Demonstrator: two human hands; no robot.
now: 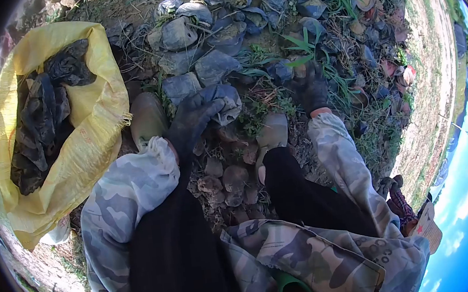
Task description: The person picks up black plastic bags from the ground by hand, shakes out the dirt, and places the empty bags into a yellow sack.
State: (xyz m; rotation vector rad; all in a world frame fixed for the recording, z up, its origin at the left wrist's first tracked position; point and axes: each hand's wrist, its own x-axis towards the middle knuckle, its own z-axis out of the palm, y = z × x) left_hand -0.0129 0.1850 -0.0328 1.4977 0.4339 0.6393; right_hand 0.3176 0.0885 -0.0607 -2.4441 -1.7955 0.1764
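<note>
L hand [192,116] w/ bag [229,102], clear of sack rim [116,90].

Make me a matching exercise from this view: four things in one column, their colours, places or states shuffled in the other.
Things:
1. Sack
2. Left hand
3. Crumpled dark plastic
4. Right hand

Descriptions:
A. Gripping a greyish plastic bag
B. Next to long green leaves
C. Lying inside the sack
D. Yellow

Right pairs: 1-D, 2-A, 3-C, 4-B
</note>
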